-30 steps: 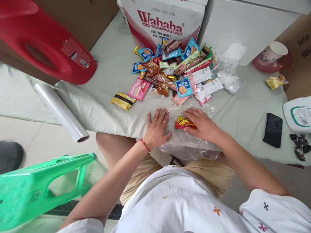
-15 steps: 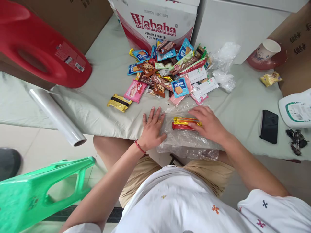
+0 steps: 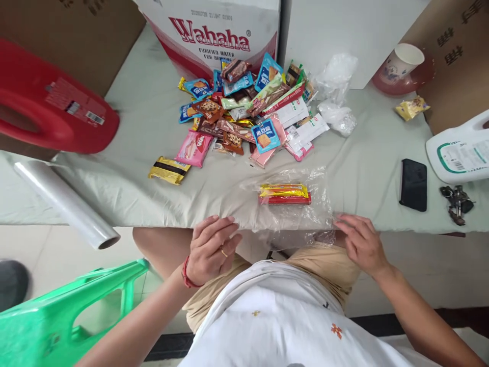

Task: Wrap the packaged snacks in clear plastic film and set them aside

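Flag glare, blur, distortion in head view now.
Head view: bright glints on the clear film, pale sheen on the film roll; head view: fine print on the carton looks smeared; head view: the green stool appears stretched toward the corner; head view: light looks diffuse.

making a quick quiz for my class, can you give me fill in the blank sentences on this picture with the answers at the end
1. On the clear plastic film, a yellow packet lies together with another packet coloured ____.
2. The hand with a red bracelet at its wrist is the person's ____ one.
3. The carton behind the snack pile carries the large brand name ____.
4. The stool is coloured ____.

Missing words: red; left; Wahaha; green.
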The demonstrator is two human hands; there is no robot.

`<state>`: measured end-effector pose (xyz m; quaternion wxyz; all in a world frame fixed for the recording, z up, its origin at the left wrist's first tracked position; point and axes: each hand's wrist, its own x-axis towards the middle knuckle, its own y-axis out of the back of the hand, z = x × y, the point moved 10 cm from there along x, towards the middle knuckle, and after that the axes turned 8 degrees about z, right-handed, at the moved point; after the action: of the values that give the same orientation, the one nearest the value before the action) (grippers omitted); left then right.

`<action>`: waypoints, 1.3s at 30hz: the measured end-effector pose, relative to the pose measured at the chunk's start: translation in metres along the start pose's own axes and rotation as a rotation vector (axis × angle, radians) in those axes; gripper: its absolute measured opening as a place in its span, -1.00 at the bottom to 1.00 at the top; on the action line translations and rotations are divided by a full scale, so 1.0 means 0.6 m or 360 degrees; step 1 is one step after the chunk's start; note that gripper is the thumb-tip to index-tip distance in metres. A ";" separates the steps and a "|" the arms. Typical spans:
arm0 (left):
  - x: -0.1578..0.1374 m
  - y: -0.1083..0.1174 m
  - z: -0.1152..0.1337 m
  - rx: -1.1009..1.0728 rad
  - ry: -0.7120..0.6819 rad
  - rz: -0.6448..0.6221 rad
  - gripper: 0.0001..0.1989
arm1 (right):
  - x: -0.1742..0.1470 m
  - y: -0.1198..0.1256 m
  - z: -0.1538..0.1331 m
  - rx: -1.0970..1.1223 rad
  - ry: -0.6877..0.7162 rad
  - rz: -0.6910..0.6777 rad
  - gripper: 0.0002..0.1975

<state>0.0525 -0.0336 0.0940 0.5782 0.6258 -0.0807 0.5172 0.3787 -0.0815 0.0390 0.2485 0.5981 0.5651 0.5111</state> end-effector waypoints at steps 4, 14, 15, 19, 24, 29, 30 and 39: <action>0.081 -0.021 -0.010 0.0086 0.0226 0.0115 -0.76 | 0.100 0.028 0.022 -0.0149 -0.0194 0.0195 -0.55; 0.162 -0.190 0.028 -0.0325 -0.0097 -0.0847 -0.35 | 0.297 -0.102 -0.005 0.0130 0.0313 -0.0243 -0.46; 0.149 -0.188 0.040 -0.0364 -0.0176 -0.0880 -0.32 | 0.303 -0.109 -0.008 0.0166 0.0336 -0.0235 -0.53; 0.112 -0.147 0.039 -0.0281 -0.0175 -0.0779 -0.47 | 0.322 -0.117 -0.013 0.0323 0.0373 -0.0138 -0.80; 0.078 -0.102 -0.006 -0.0220 0.0045 -0.0771 -0.69 | 0.334 -0.097 -0.028 0.0527 0.0428 -0.0042 -0.82; 0.040 -0.106 -0.072 0.0041 0.0617 -0.0874 -0.61 | 0.327 -0.085 -0.055 0.0632 0.0384 -0.0053 -0.76; 0.032 -0.109 -0.086 0.0156 0.0744 -0.0876 -0.53 | 0.324 -0.082 -0.061 0.0657 0.0365 -0.0049 -0.75; 0.044 -0.104 -0.099 0.0606 0.1146 -0.0267 -0.51 | 0.278 -0.060 -0.063 0.0681 0.0205 0.0125 -0.75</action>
<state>0.0751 0.0474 0.0617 0.4836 0.5051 0.2752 0.6598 0.3032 0.0717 0.0759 0.0592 0.6249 0.6515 0.4260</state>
